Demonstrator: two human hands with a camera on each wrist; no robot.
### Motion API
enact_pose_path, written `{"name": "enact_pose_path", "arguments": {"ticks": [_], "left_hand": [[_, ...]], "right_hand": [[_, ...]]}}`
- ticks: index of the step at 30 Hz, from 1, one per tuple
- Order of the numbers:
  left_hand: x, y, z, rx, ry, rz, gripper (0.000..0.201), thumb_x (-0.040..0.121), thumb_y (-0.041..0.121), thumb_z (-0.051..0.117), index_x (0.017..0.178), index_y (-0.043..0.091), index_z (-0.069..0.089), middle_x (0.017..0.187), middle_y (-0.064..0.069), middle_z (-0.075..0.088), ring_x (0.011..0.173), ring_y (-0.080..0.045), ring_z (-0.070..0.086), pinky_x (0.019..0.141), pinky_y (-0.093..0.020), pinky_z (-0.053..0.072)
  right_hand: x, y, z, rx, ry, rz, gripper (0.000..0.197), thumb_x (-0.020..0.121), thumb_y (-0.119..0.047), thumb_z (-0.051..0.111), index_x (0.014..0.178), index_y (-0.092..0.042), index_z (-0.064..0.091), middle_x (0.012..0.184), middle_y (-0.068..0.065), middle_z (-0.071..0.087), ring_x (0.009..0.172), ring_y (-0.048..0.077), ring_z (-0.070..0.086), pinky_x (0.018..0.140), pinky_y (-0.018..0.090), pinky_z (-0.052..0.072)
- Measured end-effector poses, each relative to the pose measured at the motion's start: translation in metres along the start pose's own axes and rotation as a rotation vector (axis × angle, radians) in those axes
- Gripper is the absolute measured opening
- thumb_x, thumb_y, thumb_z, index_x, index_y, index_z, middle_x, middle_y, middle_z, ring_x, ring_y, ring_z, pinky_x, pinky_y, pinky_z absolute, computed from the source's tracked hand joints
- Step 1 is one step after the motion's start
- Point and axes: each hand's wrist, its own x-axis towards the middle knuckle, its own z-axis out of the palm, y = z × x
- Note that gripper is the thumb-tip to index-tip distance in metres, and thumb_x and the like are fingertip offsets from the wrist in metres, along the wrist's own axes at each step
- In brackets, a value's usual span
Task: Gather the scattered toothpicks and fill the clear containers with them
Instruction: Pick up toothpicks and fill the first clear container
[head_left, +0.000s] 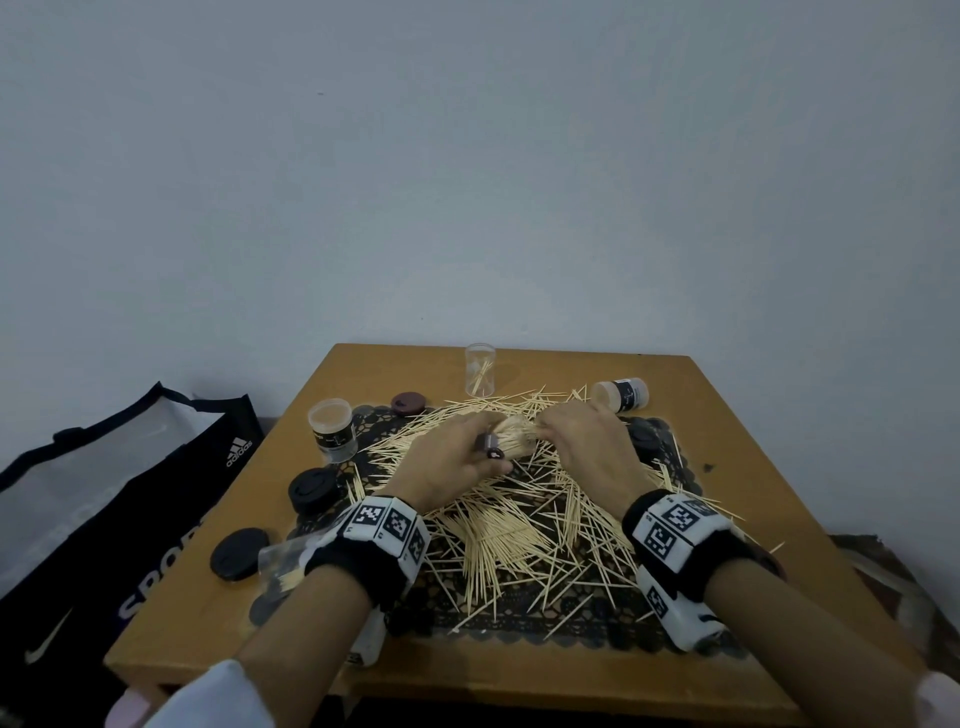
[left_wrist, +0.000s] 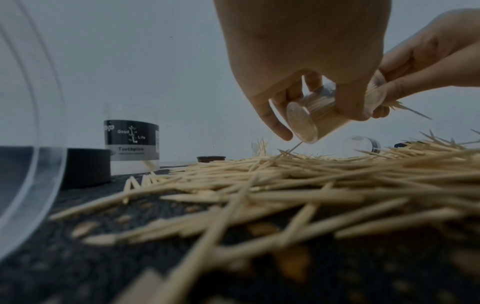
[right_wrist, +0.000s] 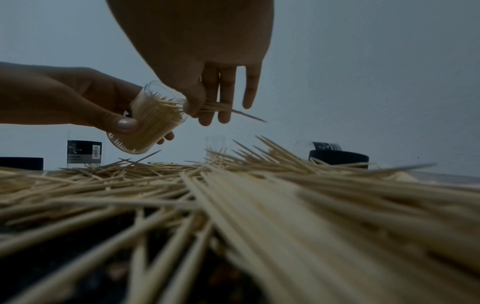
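Observation:
My left hand (head_left: 488, 449) grips a clear container (head_left: 511, 439) packed with toothpicks, tilted on its side above the pile with its mouth towards my right hand. In the left wrist view the container (left_wrist: 311, 121) shows its round base. My right hand (head_left: 545, 423) pinches a few toothpicks (right_wrist: 223, 108) between thumb and fingers right at the container's mouth (right_wrist: 161, 98). Scattered toothpicks (head_left: 519, 530) cover the black lace mat (head_left: 519, 623) below both hands.
The wooden table (head_left: 753, 415) also bears a near-empty clear container (head_left: 480, 370) at the back, a labelled one upright at left (head_left: 334, 428), one lying at right (head_left: 621, 395), one by my left wrist (head_left: 283, 564). Black lids (head_left: 311, 488) lie around. A bag (head_left: 104, 519) stands left.

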Motion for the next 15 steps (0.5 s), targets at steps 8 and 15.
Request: {"name": "enact_pose_path", "arguments": {"ticks": [8, 15], "left_hand": [[0.0002, 0.0007, -0.0001, -0.002, -0.029, 0.005, 0.061, 0.090, 0.053, 0.059, 0.140, 0.022, 0.045, 0.120, 0.003, 0.061, 0.095, -0.010, 0.052, 0.077, -0.027, 0.041], [0.0007, -0.0015, 0.0015, 0.010, -0.046, 0.000, 0.059, 0.089, 0.056, 0.059, 0.136, 0.023, 0.047, 0.107, 0.007, 0.061, 0.087, -0.010, 0.051, 0.069, -0.025, 0.034]], "right_hand": [[-0.0022, -0.0021, -0.0005, -0.067, -0.082, -0.012, 0.045, 0.079, 0.000, 0.071, 0.123, -0.010, 0.063, 0.090, 0.004, 0.059, 0.077, 0.019, 0.055, 0.062, 0.024, 0.035], [-0.0010, 0.0012, 0.0039, 0.074, -0.249, -0.039, 0.066, 0.086, 0.012, 0.050, 0.147, -0.006, 0.033, 0.118, 0.007, 0.051, 0.101, 0.022, 0.050, 0.082, 0.028, 0.046]]}}
